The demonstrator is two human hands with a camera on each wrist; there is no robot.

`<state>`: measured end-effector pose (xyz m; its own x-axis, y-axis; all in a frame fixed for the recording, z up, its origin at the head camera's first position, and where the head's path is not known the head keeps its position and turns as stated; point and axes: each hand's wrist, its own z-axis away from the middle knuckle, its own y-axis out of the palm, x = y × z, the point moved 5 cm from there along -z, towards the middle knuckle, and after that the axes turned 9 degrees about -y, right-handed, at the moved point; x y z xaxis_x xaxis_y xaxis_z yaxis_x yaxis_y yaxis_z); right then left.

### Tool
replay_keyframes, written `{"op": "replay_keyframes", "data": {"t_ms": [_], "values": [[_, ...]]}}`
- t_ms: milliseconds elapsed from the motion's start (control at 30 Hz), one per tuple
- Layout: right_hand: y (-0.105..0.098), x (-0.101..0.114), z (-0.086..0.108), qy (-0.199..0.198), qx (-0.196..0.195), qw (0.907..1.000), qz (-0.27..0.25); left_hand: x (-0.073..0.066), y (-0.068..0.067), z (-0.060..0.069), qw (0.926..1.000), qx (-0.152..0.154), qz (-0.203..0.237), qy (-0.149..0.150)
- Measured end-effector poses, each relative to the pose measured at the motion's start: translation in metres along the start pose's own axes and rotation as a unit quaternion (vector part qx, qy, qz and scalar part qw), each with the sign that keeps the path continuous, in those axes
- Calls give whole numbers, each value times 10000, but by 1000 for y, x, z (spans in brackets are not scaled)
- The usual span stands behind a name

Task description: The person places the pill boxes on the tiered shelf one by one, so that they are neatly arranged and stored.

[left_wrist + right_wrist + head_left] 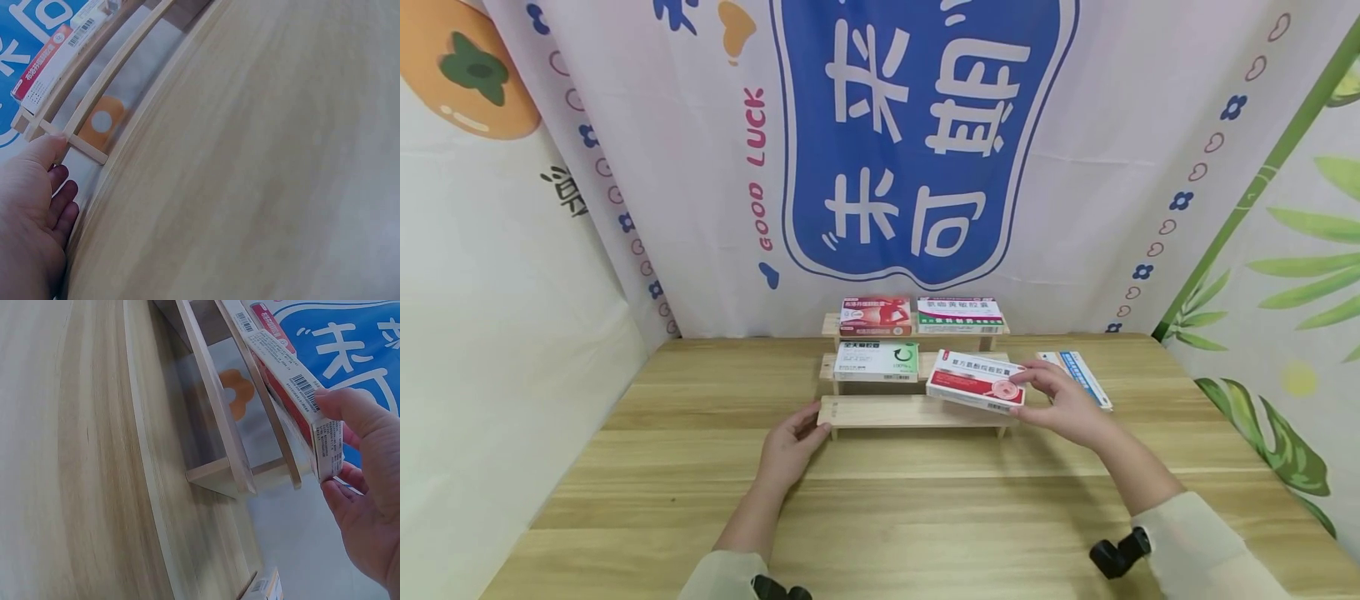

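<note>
My right hand (1067, 406) pinches the right end of a white and red medicine box (973, 385), thumb and fingers on opposite sides. The box is tilted over the middle tier of a stepped wooden rack (917, 411); whether it touches the tier is unclear. In the right wrist view, its barcode side (290, 375) shows. My left hand (790, 446) holds the rack's left end, with the thumb at its edge (47, 150). Beside the held box, a white and green box (876, 362) sits on the middle tier. The lowest tier carries no box.
On the top tier stand a red box (875, 317) and a white, green and purple box (959, 315). A blue and white box (1081, 379) lies on the wooden table (917, 525), right of the rack. A printed curtain (700, 208) hangs behind.
</note>
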<state>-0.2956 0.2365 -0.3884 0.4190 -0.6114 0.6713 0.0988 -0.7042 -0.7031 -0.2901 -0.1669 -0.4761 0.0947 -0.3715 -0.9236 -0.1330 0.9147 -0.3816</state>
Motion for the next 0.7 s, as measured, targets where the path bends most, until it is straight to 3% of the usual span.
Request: {"op": "replay_keyframes", "data": {"t_ms": [200, 500, 700], "values": [[6, 0, -11, 154, 101, 9998, -75, 1, 1, 0, 10000, 5, -3, 21], [9, -3, -21, 60, 154, 9996, -247, 0, 1, 1, 10000, 51, -13, -2], [10, -13, -25, 331, -90, 9978, -566, 2, 1, 0, 10000, 85, 12, -6]]}}
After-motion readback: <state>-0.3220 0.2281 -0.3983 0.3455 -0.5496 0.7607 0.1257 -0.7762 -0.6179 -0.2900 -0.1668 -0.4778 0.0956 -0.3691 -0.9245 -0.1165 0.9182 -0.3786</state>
